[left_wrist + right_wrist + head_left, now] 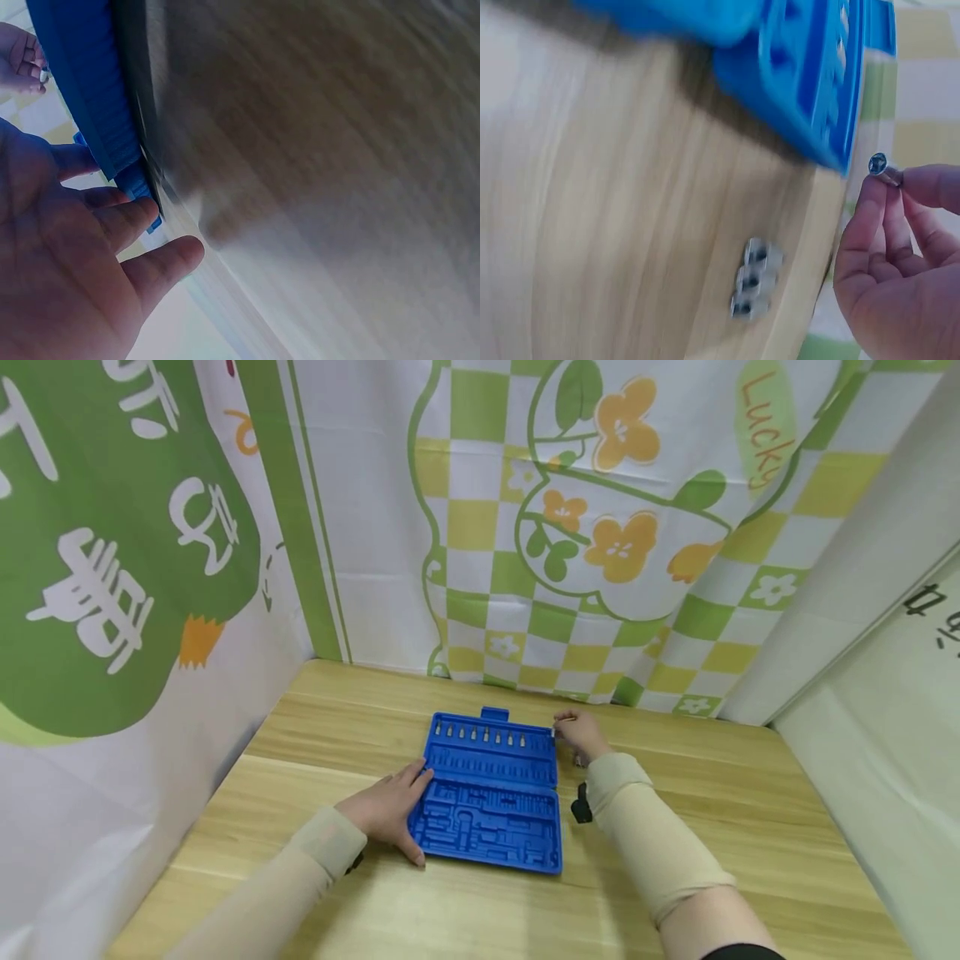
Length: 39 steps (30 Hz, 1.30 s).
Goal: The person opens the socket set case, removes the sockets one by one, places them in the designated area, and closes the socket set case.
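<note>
A blue plastic tool case [491, 785] lies unfolded on the table, with several small metal bits [486, 734] standing in the top row of its far half. My left hand [390, 810] rests against the case's left edge, its fingers and thumb spread; the left wrist view shows the fingers [124, 225] extended by the blue side wall. Beyond the far right corner, my right hand [583, 735] pinches a small metal socket [886, 170] between thumb and fingertips, its hollow end turned towards the case. Three more sockets [756, 279] stand in a row on the tabletop beside the case.
The wooden table [690, 827] extends on both sides of the case. Printed cloth [480, 568] with green checks and flowers hangs along its back edge, and pale sheets [885, 693] close off the sides. A latch tab [494, 714] sticks out from the case's far edge.
</note>
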Each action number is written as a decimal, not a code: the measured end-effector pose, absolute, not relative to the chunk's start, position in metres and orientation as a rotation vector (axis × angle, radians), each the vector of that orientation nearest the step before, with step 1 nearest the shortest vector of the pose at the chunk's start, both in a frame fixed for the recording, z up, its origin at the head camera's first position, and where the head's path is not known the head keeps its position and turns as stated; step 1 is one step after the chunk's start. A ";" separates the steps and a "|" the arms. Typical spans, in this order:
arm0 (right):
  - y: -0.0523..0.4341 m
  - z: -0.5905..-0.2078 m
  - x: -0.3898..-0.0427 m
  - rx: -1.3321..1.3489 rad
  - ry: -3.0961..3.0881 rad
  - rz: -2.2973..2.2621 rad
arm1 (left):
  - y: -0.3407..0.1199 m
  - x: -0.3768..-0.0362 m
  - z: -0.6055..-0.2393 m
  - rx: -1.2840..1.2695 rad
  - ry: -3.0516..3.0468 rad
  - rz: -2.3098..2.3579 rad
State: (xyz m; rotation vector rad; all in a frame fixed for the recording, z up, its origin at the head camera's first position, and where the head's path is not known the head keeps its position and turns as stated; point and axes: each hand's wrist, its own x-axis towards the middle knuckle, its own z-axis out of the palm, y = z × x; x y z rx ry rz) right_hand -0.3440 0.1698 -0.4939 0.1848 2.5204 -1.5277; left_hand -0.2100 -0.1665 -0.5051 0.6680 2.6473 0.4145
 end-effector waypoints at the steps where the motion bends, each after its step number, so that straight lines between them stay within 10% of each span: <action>1: 0.175 -0.493 -0.344 0.177 2.518 -1.518 | -0.167 -0.210 -0.505 0.664 2.645 0.415; 39: 0.247 -0.499 -0.323 0.084 2.744 -0.886 | -0.167 -0.209 -0.504 0.650 2.638 0.458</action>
